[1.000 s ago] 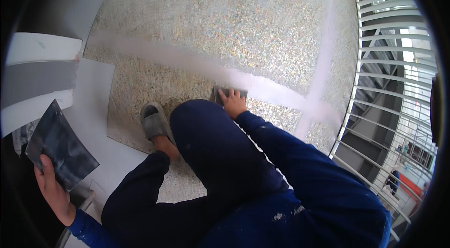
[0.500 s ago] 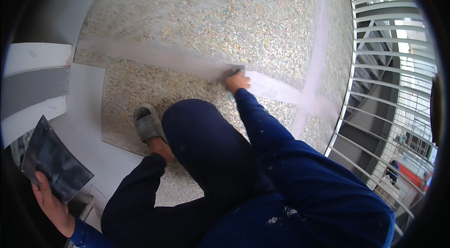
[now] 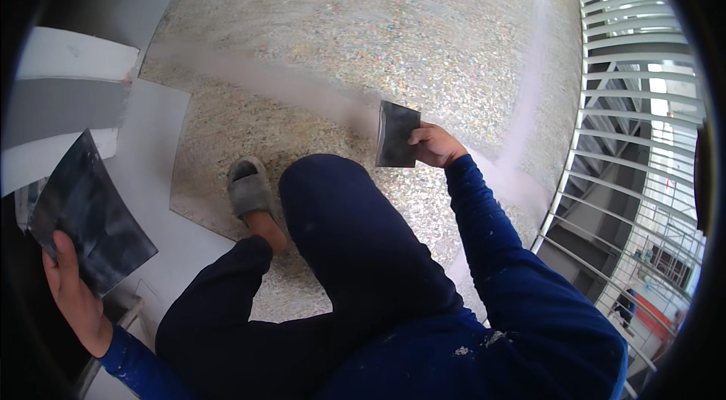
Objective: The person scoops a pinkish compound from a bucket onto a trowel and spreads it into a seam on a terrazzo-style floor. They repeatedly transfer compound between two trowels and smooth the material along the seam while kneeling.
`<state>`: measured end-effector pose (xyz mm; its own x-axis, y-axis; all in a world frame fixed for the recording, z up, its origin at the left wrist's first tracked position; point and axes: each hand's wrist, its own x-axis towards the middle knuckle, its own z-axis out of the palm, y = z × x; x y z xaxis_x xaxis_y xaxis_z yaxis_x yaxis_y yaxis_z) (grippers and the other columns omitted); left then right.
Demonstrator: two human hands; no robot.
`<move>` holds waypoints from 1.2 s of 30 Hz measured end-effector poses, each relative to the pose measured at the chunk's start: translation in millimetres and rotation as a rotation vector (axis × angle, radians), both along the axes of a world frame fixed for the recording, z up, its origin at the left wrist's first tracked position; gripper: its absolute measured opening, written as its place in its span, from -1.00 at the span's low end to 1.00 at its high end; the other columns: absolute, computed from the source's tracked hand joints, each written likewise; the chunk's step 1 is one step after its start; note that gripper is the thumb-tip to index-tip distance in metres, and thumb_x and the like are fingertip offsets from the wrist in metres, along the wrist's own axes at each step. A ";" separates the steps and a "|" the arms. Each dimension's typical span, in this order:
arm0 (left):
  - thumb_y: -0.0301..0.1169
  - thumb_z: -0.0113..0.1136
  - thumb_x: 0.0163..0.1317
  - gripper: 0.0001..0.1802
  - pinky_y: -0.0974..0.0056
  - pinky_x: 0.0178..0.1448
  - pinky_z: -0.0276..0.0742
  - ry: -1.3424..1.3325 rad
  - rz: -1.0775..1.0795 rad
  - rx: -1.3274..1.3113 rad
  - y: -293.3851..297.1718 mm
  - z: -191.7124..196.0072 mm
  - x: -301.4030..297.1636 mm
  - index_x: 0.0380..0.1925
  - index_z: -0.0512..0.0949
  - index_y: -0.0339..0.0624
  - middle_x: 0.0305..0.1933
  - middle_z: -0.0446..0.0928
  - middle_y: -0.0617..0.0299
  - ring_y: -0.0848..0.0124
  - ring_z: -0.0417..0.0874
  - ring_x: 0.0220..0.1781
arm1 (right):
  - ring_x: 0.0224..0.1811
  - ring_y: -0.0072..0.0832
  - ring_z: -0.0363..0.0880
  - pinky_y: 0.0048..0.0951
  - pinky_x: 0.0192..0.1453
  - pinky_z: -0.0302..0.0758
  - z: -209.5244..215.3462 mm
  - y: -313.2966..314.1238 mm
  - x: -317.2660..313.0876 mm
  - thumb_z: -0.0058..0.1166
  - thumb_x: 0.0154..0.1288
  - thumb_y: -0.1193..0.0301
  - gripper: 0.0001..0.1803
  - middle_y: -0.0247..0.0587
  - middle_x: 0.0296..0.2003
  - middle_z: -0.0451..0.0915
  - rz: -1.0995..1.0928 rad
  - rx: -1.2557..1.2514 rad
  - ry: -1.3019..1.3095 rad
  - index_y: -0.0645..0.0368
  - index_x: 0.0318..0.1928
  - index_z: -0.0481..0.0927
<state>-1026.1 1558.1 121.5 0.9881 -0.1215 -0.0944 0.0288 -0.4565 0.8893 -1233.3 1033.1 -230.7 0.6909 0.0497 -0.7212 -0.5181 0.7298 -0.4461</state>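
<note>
My left hand (image 3: 72,298) grips the lower edge of a large, dark, slightly bent plate (image 3: 94,215) with cloudy smears on it, thumb lying on its face. My right hand (image 3: 439,145) pinches a smaller dark rectangular scraper (image 3: 398,135) by its right edge. A pale line runs along the scraper's opposite edge. It is held over a speckled, multicoloured board surface (image 3: 348,29), close to a pale pinkish filler strip (image 3: 287,94) crossing it. Whether the scraper touches the surface I cannot tell.
Another pale strip (image 3: 529,75) crosses on the right. White railings (image 3: 620,71) line the right side, with a lower area visible beyond. At the left stand a white-and-grey block (image 3: 68,97) and a pale, notched border. My slippered foot (image 3: 249,188) rests on the speckled surface.
My right hand has moved right and slightly nearer, turning the scraper so its dark face shows. The view has shifted slightly; my left hand keeps its hold on the plate.
</note>
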 end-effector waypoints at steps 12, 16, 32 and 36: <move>-0.08 0.10 0.48 -0.36 0.31 0.39 0.30 0.032 0.120 0.082 -3.4 -6.9 2.9 0.32 0.34 -0.39 0.33 0.42 0.11 0.38 0.43 0.35 | 0.25 0.11 0.38 0.15 0.19 0.43 -41.8 23.8 -35.7 -0.01 0.28 0.42 -0.25 0.17 0.23 0.34 1.049 -1.727 0.176 -0.10 0.50 0.17; -0.08 0.11 0.48 -0.35 0.32 0.38 0.30 0.005 0.113 0.095 0.6 -7.7 4.7 0.32 0.35 -0.39 0.33 0.42 0.10 0.38 0.44 0.34 | 0.29 0.07 0.31 0.12 0.18 0.41 -65.4 36.3 -32.1 0.02 0.25 0.45 -0.19 0.13 0.27 0.29 0.914 -1.879 0.183 -0.12 0.52 0.13; -0.14 0.10 0.49 -0.40 0.35 0.35 0.32 -0.052 -0.011 0.135 -10.0 -9.8 26.0 0.31 0.35 -0.41 0.31 0.42 0.10 0.38 0.44 0.33 | 0.27 0.21 0.38 0.12 0.36 0.34 -69.4 36.5 -108.3 0.06 0.26 0.29 -0.18 0.30 0.26 0.30 0.615 -1.365 0.573 -0.23 0.53 0.11; -0.11 0.12 0.48 -0.37 0.33 0.37 0.31 0.024 0.100 0.083 -13.3 -12.3 24.9 0.32 0.35 -0.39 0.34 0.41 0.09 0.36 0.45 0.33 | 0.33 0.19 0.36 -0.10 0.40 0.37 -95.5 -58.1 -170.6 0.12 0.23 0.12 -0.13 0.42 0.33 0.22 0.296 -1.109 0.983 -0.08 0.52 0.10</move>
